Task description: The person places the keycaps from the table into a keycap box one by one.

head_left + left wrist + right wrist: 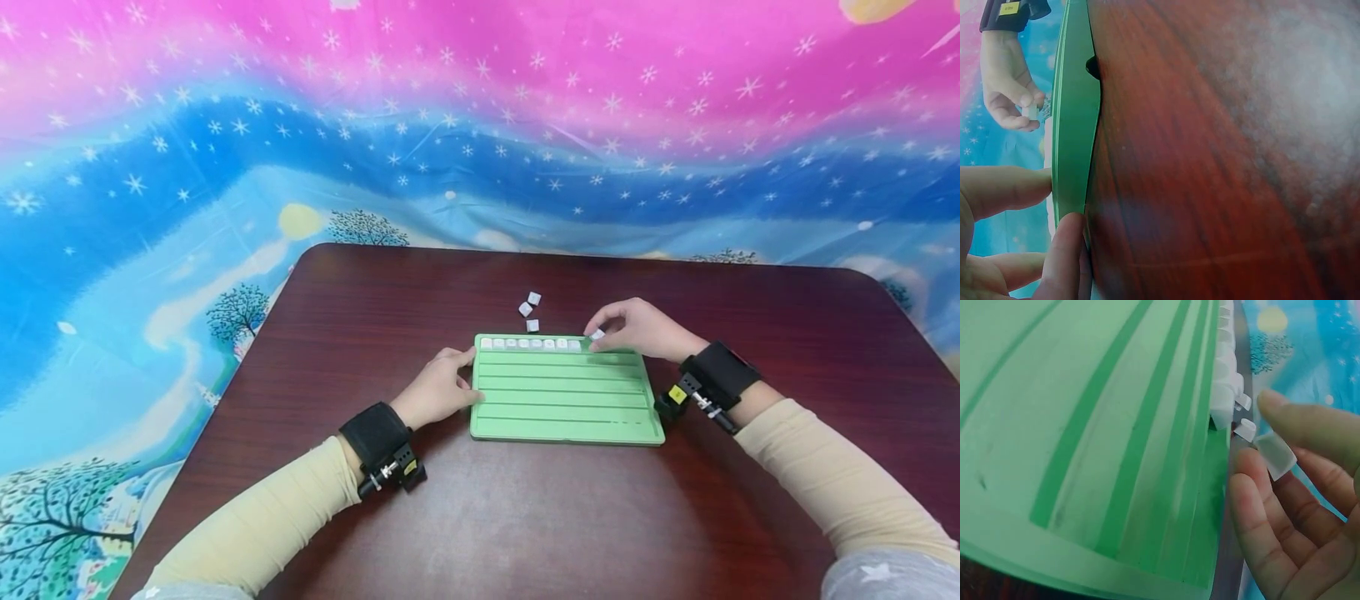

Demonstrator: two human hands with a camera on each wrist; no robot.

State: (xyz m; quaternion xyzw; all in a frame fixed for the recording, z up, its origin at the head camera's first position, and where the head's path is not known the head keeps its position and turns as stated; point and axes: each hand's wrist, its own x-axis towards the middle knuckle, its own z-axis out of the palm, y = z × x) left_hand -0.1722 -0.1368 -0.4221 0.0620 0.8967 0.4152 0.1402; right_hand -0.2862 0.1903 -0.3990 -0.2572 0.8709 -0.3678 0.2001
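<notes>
A green grooved board lies on the table, with a row of small white keycaps along its far groove. My left hand holds the board's left edge; in the left wrist view the thumb lies against its side. Over the far right corner, my right hand pinches one white keycap between thumb and fingers, just past the end of the row. Beyond the board lie three loose keycaps. Their markings are too small to read.
The dark brown wooden table has rounded far corners. Behind it hangs a colourful cloth with snowflakes and trees. Each wrist wears a black strap with a small camera mount.
</notes>
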